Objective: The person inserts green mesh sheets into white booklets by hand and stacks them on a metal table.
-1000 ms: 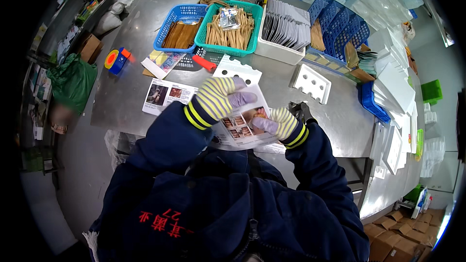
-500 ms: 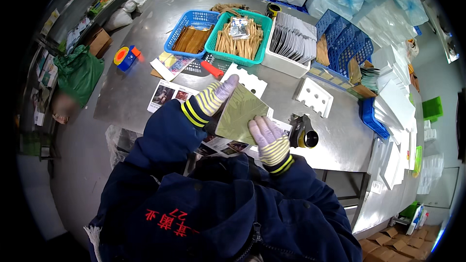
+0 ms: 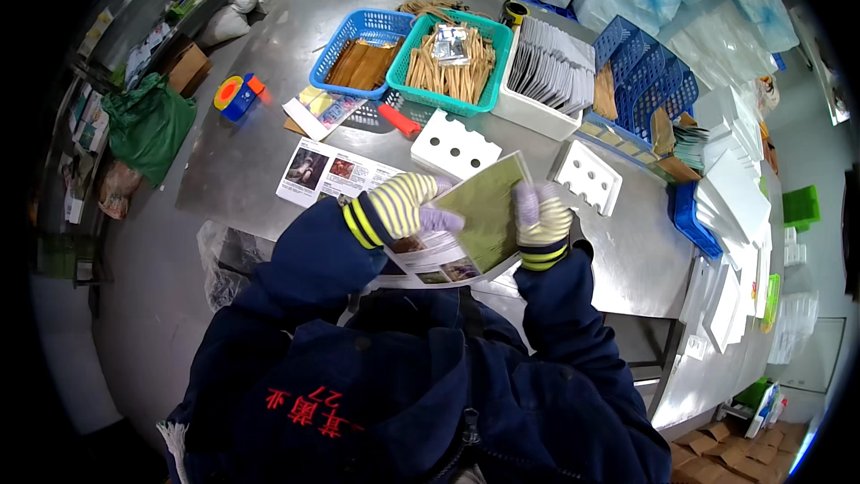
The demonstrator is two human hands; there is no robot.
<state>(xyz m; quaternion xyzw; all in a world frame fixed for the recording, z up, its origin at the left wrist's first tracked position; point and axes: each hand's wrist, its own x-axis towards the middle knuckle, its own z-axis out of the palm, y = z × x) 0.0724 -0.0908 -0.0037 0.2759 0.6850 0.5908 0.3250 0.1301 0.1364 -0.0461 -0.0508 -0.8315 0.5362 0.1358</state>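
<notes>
Between my gloved hands is a flat green card (image 3: 485,215) with a faint leaf pattern, tilted over the bench. My right hand (image 3: 540,215) grips its right edge, with the thumb on the near face. At the left edge of the card, my left hand (image 3: 414,208) has its fingers and thumb around the side; its fingertips are slightly blurred. Under the card, a printed sheet with photos (image 3: 432,262) shows along the lower side, its edge curving. Whether card and sheet are joined I cannot tell. Another printed leaflet (image 3: 309,170) lies flat beside my left hand.
Beyond my hands lie white foam blocks (image 3: 455,148) with holes and a red-handled tool (image 3: 399,120). Farther back stand a blue basket (image 3: 324,61), a teal basket (image 3: 445,106) of tan strips, and a white box (image 3: 537,121) of grey packets. A tape dispenser (image 3: 237,97) sits left.
The card has shifted right and turned. My right hand has moved up to its right edge, and my left hand down from its top corner. More printed sheet shows beneath.
</notes>
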